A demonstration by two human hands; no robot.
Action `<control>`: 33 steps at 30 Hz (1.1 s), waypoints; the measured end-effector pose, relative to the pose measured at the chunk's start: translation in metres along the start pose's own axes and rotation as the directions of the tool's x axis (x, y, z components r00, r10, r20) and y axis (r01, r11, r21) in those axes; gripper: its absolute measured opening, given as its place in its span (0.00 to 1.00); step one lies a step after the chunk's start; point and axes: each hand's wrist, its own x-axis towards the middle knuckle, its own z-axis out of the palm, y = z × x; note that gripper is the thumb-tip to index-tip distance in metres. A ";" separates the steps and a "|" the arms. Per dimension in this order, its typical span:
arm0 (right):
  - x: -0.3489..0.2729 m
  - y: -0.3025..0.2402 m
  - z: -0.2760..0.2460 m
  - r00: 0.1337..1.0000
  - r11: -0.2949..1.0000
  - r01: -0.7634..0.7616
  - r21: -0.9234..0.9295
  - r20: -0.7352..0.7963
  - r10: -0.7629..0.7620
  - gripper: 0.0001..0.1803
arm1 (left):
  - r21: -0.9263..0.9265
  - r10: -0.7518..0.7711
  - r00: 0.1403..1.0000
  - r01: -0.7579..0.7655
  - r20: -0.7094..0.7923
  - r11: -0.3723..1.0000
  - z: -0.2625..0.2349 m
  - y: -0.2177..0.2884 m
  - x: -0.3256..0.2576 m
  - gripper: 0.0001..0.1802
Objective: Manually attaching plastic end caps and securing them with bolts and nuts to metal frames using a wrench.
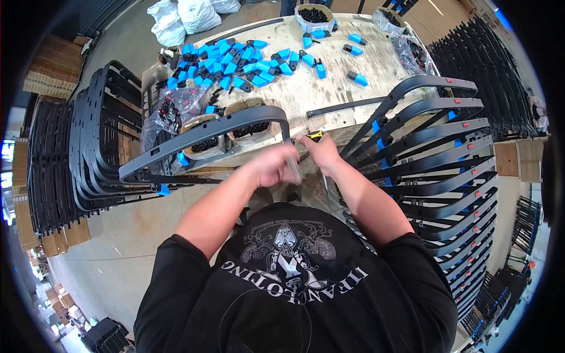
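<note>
My right hand [321,152] is closed around a hand tool with a yellow-and-black handle [316,135]; a thin pale shaft shows below the fist, and whether it belongs to this tool is unclear. Close beside it, my left hand [276,165] is smeared by motion, so its fingers cannot be made out. It is at the near end of a dark grey curved metal frame [206,130], which lies tilted over the table's front edge and reaches off to the left. Blue pieces [163,189] sit on that frame's lower bar.
A wooden table [312,97] carries a heap of blue-and-black plastic parts [235,62]. Boxes of small black parts [250,126] stand near its front edge. Stacked curved frames [435,188] fill the right side; more frames [100,141] stand at left. White sacks [197,15] lie behind.
</note>
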 end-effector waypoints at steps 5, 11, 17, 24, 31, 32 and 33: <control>0.006 0.009 0.008 0.999 0.992 -0.008 -0.129 -0.040 0.003 0.37 | 0.411 0.206 0.979 -0.190 0.005 0.892 -0.019 -0.034 0.018 0.07; -0.005 0.001 0.006 0.995 0.987 0.066 -0.149 -0.068 -0.077 0.35 | -0.375 0.051 0.953 0.068 0.299 0.924 -0.042 -0.011 0.023 0.09; -0.011 -0.007 0.013 0.995 0.980 0.020 -0.197 -0.090 -0.039 0.35 | 0.934 0.660 0.740 -0.134 -0.127 0.330 -0.031 -0.074 0.044 0.17; 0.009 0.027 0.008 0.990 0.989 0.092 -0.113 -0.099 -0.103 0.37 | 0.145 0.080 0.993 -0.066 -0.092 0.987 -0.013 -0.016 0.014 0.11; 0.005 0.013 0.011 0.996 0.983 0.035 -0.181 -0.073 -0.049 0.38 | 0.959 0.552 0.827 -0.063 -0.105 0.277 -0.031 -0.061 0.047 0.17; 0.009 0.020 0.011 0.991 0.980 0.068 -0.190 -0.103 -0.089 0.39 | 0.960 0.555 0.825 -0.065 -0.102 0.274 -0.036 -0.048 0.048 0.17; 0.006 0.018 0.008 0.990 0.982 0.054 -0.182 -0.120 -0.077 0.40 | 0.612 0.309 0.926 -0.117 -0.218 0.783 -0.025 -0.022 0.036 0.15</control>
